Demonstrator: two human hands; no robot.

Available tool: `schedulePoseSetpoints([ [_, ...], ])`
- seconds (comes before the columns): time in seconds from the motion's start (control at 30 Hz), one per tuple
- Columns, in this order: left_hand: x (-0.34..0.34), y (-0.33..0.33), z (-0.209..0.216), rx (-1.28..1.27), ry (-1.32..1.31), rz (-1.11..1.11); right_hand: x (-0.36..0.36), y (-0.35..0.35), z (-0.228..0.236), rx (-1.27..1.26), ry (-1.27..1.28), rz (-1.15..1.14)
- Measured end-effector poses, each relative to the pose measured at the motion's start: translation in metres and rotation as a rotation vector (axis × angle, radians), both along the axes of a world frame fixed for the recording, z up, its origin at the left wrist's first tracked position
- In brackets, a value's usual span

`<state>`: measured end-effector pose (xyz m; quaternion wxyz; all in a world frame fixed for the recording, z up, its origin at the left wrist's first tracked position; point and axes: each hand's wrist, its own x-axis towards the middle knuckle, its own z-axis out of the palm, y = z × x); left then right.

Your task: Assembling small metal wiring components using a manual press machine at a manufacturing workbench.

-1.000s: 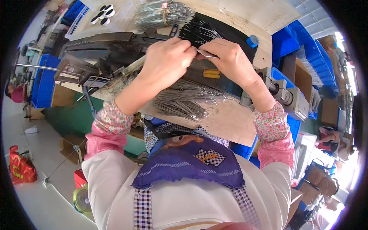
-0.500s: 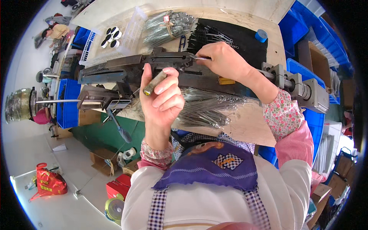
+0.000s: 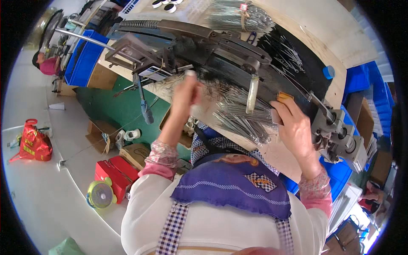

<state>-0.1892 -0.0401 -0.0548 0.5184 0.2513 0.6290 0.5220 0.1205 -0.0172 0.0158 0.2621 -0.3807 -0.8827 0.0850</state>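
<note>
My left hand [image 3: 185, 94] is partly smeared by motion, thumb raised, beside a small metal bar [image 3: 184, 68] under the long dark metal machine [image 3: 221, 53]. Whether it grips anything is not clear. Over the machine's front edge my right hand [image 3: 294, 125] bends its fingers, close to a yellow block [image 3: 284, 97]. A small pale piece [image 3: 276, 117] shows at its thumb side; I cannot make out what it is. A worn pale handle [image 3: 252, 94] hangs free from the machine's clamp. From the clamp, a thin metal wire [image 3: 293, 80] stretches toward the rotating end unit [image 3: 338, 131].
Bundled wires [image 3: 244, 121] lie at the table's front. Another tied bundle [image 3: 238, 17] rests behind the machine. Looped wires [image 3: 287, 55] lie on black cloth near a blue round cap [image 3: 328, 72]. A long rod [image 3: 93, 43] sticks out left. Blue bins [image 3: 361, 83] stand right.
The view has turned and shifted. My left hand has let go of the handle and moved down-left. My right hand has come from the clamp to the front edge near the yellow block.
</note>
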Motion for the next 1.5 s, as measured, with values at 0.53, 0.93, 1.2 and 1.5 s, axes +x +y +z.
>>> schedulePoseSetpoints([
  [0.53, 0.122, -0.013, 0.056, 0.726, -0.314, -0.369, 0.064, -0.041, 0.024, -0.506, 0.169, -0.154],
  [0.93, 0.192, 0.048, 0.041, 0.282, -0.397, -0.283, 0.099, -0.03, 0.066, -0.335, 0.28, -0.327],
  [1.2, 0.193, 0.044, 0.047, 0.229, -0.396, -0.249, 0.014, 0.093, 0.033, -0.332, -0.072, 0.067],
  [1.5, 0.185, 0.051, 0.04, 0.255, -0.418, -0.33, 0.03, 0.105, 0.053, -1.063, 0.362, -0.003],
])
